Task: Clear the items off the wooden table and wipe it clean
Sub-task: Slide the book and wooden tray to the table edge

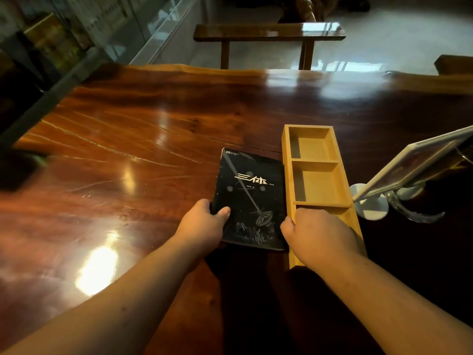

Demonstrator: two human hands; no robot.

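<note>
- The table (133, 149) is a dark, glossy slab of red-brown wood with bright glare patches on its left half.
- A black book (252, 190) lies flat on it near the person, cover up, with white lettering and a pale line drawing.
- The left hand (204, 221) grips the book's near-left edge: the thumb (223, 212) presses on the cover, the other fingers curl under the edge out of sight.
- A light wooden tray (288, 175) lies just right of the book, its long side touching or nearly touching the book's right edge.
- The tray has three compartments in a row; the two farther ones are empty, and the nearest is mostly covered by the hand.
- The right hand (320, 237) rests over the tray's near end, fingers curled down into the nearest compartment and thumb against the tray's left wall; it appears to clasp the tray, though the fingertips are hidden.
- Right of the tray stands a tilted white-framed panel (419, 160) on a metal stand with a round base (371, 208).
- Beyond the table's far edge is a wooden bench (268, 32) on a pale, shiny floor.
- A glass case (163, 34) runs along the upper left.
</note>
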